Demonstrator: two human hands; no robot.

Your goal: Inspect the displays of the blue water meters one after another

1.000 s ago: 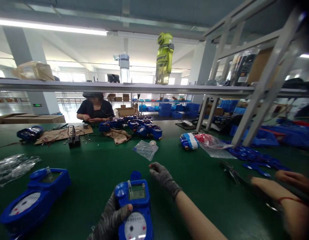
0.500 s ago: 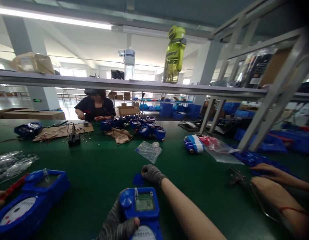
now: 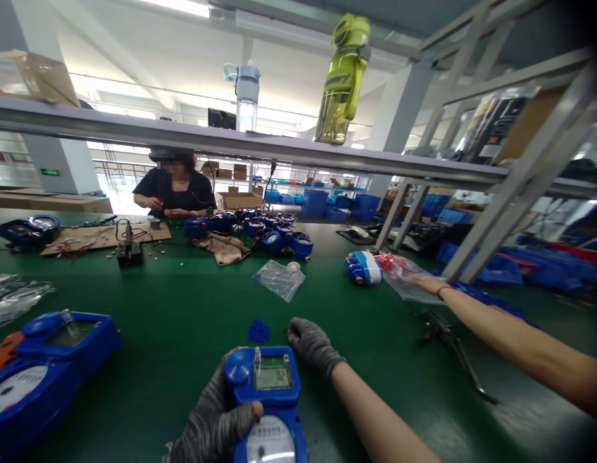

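Note:
In the lower middle of the head view, my left hand (image 3: 214,411), in a grey fingerless glove, is wrapped round a blue water meter (image 3: 279,404). The meter has a lit digital display, a round dial below it and a blue knob at its top left. My right hand (image 3: 314,347), gloved the same way, is just above and right of the meter. Its fingers are curled together, and whatever they may pinch is too small to make out. A small pile of tiny blue pieces (image 3: 258,330) lies on the green table left of those fingers.
Another blue meter (image 3: 62,360) is at left. A co-worker's arm (image 3: 511,334) reaches from the right to a plastic bag (image 3: 409,283), above a metal tool (image 3: 453,350). A clear bag (image 3: 279,280) and several blue meters (image 3: 274,238) lie farther back; a shelf (image 3: 289,143) crosses above.
My right hand has drawn back to the right, away from the blue pieces. My left hand still holds the meter. The co-worker's arm at right has reached forward to the plastic bag.

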